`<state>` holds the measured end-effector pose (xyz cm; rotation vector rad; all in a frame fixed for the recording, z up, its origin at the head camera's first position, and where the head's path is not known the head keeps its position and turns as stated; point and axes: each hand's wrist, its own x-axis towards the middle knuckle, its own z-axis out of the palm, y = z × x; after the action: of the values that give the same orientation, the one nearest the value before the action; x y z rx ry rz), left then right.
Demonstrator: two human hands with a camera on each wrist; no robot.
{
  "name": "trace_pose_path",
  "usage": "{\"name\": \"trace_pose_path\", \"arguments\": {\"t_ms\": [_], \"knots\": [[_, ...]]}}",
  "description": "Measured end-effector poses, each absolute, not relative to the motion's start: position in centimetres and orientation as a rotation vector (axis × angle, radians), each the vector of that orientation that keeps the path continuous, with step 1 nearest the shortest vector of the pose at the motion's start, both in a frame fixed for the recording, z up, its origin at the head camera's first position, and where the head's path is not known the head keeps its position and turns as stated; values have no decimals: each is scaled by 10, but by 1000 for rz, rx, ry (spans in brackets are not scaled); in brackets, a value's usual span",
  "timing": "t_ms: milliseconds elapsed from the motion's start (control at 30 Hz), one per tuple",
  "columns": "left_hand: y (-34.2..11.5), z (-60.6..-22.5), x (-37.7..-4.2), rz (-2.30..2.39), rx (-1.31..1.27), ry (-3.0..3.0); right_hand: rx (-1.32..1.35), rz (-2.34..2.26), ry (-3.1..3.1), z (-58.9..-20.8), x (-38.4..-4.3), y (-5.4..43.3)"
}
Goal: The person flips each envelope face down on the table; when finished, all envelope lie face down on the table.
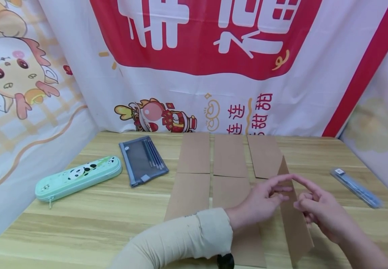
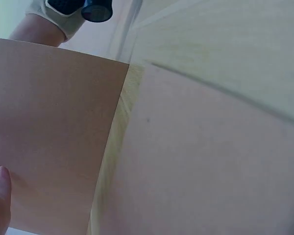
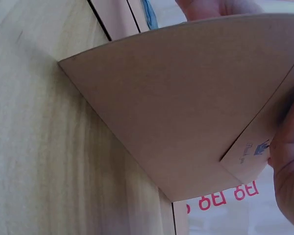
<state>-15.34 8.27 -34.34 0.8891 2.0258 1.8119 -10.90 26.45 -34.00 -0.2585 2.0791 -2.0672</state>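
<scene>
A brown kraft paper envelope is tilted up on its long edge at the right end of several flat envelopes. My left hand is on its left side, index finger stretched to the top edge and thumb against the face. My right hand grips from the other side, its index fingertip meeting the left one at the top edge. In the right wrist view, the held envelope's face shows a flap printed with small blue writing, with my right fingers beside it.
Flat envelopes lie in two rows at mid-table. To the left are a mint panda pencil case and a dark mesh zip pouch with pencils. A slim blue pack lies at right. A printed cloth hangs behind the table.
</scene>
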Motion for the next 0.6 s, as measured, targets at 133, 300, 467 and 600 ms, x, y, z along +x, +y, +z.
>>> {"name": "trace_pose_path", "arguments": {"t_ms": [133,300,467,600], "knots": [[84,-346,-153,1792,942,1981,-189,-2072,2148,-338,-108,267],[84,-352,-152,1759,963,1991,-203,-2154,2116,-340,-109,274],[79,-356,-152,1835,852,2031,-350,-2278,1807,-343,-111,287],[71,-358,-154,1926,709,2045,-540,-2398,1499,-344,-113,296]]}}
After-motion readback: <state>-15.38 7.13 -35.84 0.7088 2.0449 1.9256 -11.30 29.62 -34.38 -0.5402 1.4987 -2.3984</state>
